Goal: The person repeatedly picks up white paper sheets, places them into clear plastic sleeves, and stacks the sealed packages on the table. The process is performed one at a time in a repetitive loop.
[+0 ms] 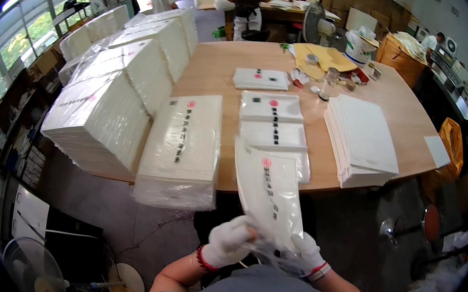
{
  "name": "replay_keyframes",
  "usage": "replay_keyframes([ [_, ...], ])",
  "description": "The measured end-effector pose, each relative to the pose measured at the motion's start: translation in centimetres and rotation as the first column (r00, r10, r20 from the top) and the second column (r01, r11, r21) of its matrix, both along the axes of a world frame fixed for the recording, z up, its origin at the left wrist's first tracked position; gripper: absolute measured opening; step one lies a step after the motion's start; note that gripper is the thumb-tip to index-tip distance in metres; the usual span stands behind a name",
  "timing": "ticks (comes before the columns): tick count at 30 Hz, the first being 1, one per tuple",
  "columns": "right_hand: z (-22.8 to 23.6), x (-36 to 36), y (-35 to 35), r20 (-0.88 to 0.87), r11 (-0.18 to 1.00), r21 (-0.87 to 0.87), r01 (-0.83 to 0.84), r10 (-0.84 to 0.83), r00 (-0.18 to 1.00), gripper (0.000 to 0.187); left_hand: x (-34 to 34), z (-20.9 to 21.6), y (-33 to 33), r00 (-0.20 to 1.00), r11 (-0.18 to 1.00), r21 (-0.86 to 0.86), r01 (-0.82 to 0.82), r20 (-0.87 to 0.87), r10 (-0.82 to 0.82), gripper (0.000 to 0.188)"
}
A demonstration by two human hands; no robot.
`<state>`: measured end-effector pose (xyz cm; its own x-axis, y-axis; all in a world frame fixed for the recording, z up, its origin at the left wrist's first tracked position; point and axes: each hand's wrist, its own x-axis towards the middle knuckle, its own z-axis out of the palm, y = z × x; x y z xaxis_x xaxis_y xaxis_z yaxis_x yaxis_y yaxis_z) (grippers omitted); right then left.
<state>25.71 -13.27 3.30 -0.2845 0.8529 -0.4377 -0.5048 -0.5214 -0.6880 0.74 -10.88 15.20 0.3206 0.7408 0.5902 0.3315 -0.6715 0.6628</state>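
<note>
A clear plastic bag (270, 191) with a red emblem and dark print, a stack of white sheets inside it, tilts from the table edge toward my body. My left hand (229, 240), in a white knit glove, is closed on the loose film at the bag's near end. On the other side, my right hand (308, 252), gloved too, grips the bag's near right corner. The bag's far end overlaps a flat pile of printed plastic bags (274, 119). To the right stands a fanned stack of white sheets (365, 135). A pile of filled bags (182, 140) lies to the left.
Tall stacks of wrapped packs (116, 92) line the table's left side. Farther back are a small bag pile (260, 78), a clear jar (329, 83), yellow paper (325, 58) and a fan (316, 25). A round stool (431, 222) stands at right. Other people work beyond.
</note>
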Motion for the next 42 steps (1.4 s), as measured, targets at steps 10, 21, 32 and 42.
replay_keyframes([
  [10, 1.4, -19.3, 14.6, 0.258, 0.723, 0.403, -0.561, 0.499, 0.827, 0.021, -18.6, -6.3, 7.4, 0.316, 0.757, -0.401, -0.516, 0.732, 0.604, 0.007],
  [21, -4.2, -12.5, 9.8, 0.238, 0.853, -0.002, -0.522, 0.508, 0.828, 0.035, -17.9, -26.3, 1.7, 0.541, 0.396, -0.598, -0.697, -0.075, 0.838, 0.019],
  [32, -4.5, -0.2, 8.2, 0.424, 0.986, -0.046, -0.162, 0.166, 0.890, 0.033, 8.2, -19.5, 24.2, 0.846, 0.906, 0.091, -0.413, -0.332, 0.418, 0.017],
  [42, -5.5, -0.4, 19.2, 0.477, 0.996, 0.069, -0.059, 0.019, 0.879, 0.036, 8.5, -13.7, 29.9, 0.920, 0.819, -0.534, -0.212, -0.392, -0.018, 0.018],
])
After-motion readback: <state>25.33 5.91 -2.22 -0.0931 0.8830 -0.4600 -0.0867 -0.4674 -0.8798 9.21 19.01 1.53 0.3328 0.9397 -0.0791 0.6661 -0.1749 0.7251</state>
